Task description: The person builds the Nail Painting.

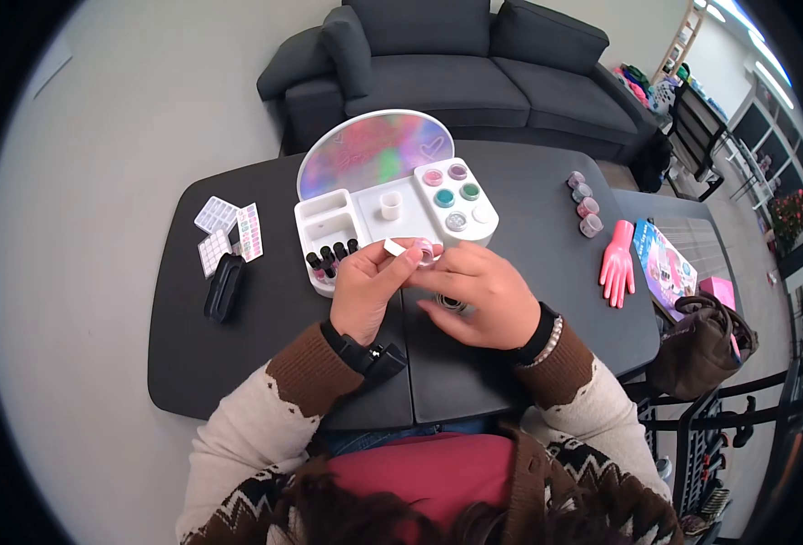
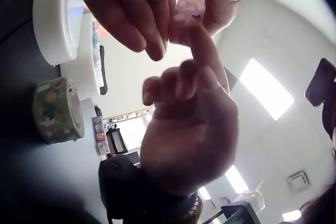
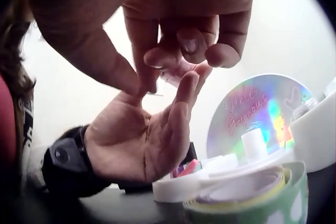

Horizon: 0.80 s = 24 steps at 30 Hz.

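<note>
My left hand (image 1: 366,289) pinches a small pink patterned roll of tape (image 1: 426,252) between thumb and fingers above the table. In the left wrist view the roll (image 2: 184,22) shows pale spots on its side. A small white flap (image 1: 394,247) sticks up beside the left fingertips. From the right, my right hand (image 1: 492,295) reaches to the roll; its extended index finger (image 2: 203,50) touches the lower edge while the thumb stays apart. Beneath the right hand, partly hidden, a wider green patterned roll of tape (image 2: 58,111) stands on the table.
A white vanity tray (image 1: 399,222) with a shiny back panel holds small black-capped bottles (image 1: 327,257), a white cup (image 1: 391,205) and glitter pots (image 1: 444,197). Left lie sticker sheets (image 1: 249,231) and a black case (image 1: 225,287). Right are stacked jars (image 1: 588,207) and a pink model hand (image 1: 617,265).
</note>
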Each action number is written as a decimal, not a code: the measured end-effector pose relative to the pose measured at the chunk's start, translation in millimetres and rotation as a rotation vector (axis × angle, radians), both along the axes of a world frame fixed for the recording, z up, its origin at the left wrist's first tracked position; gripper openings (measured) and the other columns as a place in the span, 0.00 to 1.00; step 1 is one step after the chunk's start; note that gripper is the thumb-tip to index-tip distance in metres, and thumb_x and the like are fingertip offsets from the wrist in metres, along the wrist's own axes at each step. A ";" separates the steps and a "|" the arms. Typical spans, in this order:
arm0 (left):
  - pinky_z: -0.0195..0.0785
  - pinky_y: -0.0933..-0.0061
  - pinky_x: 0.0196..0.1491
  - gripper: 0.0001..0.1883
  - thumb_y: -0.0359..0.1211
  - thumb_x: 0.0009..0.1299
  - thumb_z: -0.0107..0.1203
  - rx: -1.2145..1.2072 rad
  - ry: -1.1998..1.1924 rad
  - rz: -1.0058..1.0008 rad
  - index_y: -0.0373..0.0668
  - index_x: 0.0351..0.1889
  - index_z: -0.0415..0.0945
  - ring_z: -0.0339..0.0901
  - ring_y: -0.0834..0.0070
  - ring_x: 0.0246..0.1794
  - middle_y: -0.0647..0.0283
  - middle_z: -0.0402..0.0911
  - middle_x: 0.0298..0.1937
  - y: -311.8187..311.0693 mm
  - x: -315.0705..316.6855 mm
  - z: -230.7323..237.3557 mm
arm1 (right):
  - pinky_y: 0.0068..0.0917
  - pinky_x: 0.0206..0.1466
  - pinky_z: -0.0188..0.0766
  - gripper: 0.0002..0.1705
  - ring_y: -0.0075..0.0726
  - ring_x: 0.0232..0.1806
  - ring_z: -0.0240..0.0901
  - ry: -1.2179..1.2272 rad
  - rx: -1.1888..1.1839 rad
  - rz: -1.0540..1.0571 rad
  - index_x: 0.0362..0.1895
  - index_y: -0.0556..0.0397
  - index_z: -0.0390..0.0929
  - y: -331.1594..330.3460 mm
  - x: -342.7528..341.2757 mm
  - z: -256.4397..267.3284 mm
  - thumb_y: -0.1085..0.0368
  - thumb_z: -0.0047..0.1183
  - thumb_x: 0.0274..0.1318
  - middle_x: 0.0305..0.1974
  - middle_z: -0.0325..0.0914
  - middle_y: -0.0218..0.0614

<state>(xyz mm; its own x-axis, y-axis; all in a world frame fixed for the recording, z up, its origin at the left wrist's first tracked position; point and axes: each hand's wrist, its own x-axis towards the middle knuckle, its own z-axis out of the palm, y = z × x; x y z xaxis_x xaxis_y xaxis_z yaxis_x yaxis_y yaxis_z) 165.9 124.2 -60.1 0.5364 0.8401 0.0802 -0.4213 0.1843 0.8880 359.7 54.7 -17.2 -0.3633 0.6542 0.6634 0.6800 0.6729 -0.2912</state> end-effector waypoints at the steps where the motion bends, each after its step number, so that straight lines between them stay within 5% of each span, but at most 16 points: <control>1: 0.83 0.70 0.61 0.17 0.36 0.85 0.62 -0.001 -0.002 0.001 0.31 0.61 0.85 0.88 0.74 0.56 0.55 0.91 0.58 0.3 -0.4 1.6 | 0.42 0.46 0.80 0.13 0.48 0.40 0.81 0.059 -0.030 0.083 0.42 0.50 0.90 -1.6 8.6 3.2 0.70 0.70 0.50 0.42 0.85 0.35; 4: 0.81 0.69 0.64 0.15 0.34 0.84 0.62 0.105 0.109 -0.157 0.32 0.60 0.85 0.88 0.74 0.56 0.56 0.91 0.57 -1.0 -1.9 4.9 | 0.37 0.41 0.80 0.10 0.44 0.34 0.81 0.268 -0.159 0.161 0.36 0.50 0.91 -5.5 34.0 8.3 0.72 0.62 0.49 0.36 0.86 0.35; 7: 0.80 0.80 0.56 0.15 0.28 0.78 0.68 0.110 0.200 -0.424 0.31 0.59 0.86 0.88 0.82 0.50 0.62 0.92 0.52 -3.4 -3.6 3.5 | 0.31 0.43 0.76 0.15 0.37 0.40 0.80 0.266 -0.257 0.087 0.46 0.49 0.92 -6.5 36.4 20.3 0.71 0.63 0.54 0.38 0.82 0.34; 9: 0.79 0.81 0.56 0.14 0.28 0.78 0.69 0.116 0.202 -0.431 0.31 0.58 0.86 0.88 0.84 0.49 0.63 0.92 0.50 -9.5 -1.5 9.5 | 0.29 0.49 0.76 0.18 0.36 0.46 0.78 0.276 -0.407 0.167 0.54 0.51 0.91 -2.9 28.3 22.3 0.73 0.62 0.59 0.43 0.75 0.34; 13: 0.78 0.82 0.53 0.17 0.30 0.78 0.70 0.175 0.267 -0.433 0.30 0.60 0.85 0.87 0.86 0.48 0.63 0.93 0.49 -4.0 -3.3 0.9 | 0.32 0.54 0.77 0.18 0.39 0.47 0.78 0.230 -0.432 0.361 0.52 0.53 0.90 5.4 32.8 6.5 0.78 0.61 0.59 0.46 0.75 0.34; 18: 0.79 0.81 0.54 0.18 0.32 0.81 0.68 0.111 0.243 -0.359 0.29 0.63 0.83 0.88 0.84 0.49 0.60 0.94 0.49 7.7 -5.4 3.6 | 0.38 0.58 0.79 0.18 0.44 0.50 0.81 0.283 -0.259 0.124 0.47 0.53 0.89 3.2 29.3 3.8 0.83 0.59 0.54 0.49 0.81 0.38; 20: 0.83 0.69 0.64 0.18 0.33 0.86 0.60 0.160 0.219 -0.311 0.28 0.65 0.81 0.89 0.71 0.58 0.52 0.90 0.59 8.1 -5.0 3.3 | 0.39 0.58 0.79 0.18 0.45 0.51 0.81 0.230 -0.192 0.090 0.47 0.53 0.89 4.0 26.8 5.0 0.83 0.60 0.54 0.48 0.82 0.37; 24: 0.83 0.66 0.67 0.20 0.36 0.88 0.57 0.030 0.102 -0.233 0.28 0.66 0.79 0.89 0.69 0.59 0.51 0.89 0.60 -1.6 1.2 1.4 | 0.37 0.56 0.79 0.16 0.46 0.50 0.82 0.128 -0.059 0.037 0.47 0.51 0.90 0.8 22.9 15.8 0.76 0.68 0.53 0.46 0.87 0.35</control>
<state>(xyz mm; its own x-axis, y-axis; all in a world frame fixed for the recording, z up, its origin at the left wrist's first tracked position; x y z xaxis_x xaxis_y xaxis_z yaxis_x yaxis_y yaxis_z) 167.1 122.6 -58.7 0.7222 0.6906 0.0392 -0.2787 0.2386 0.9303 382.6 55.5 -1.4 -0.3023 0.6814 0.6666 0.6099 0.6757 -0.4141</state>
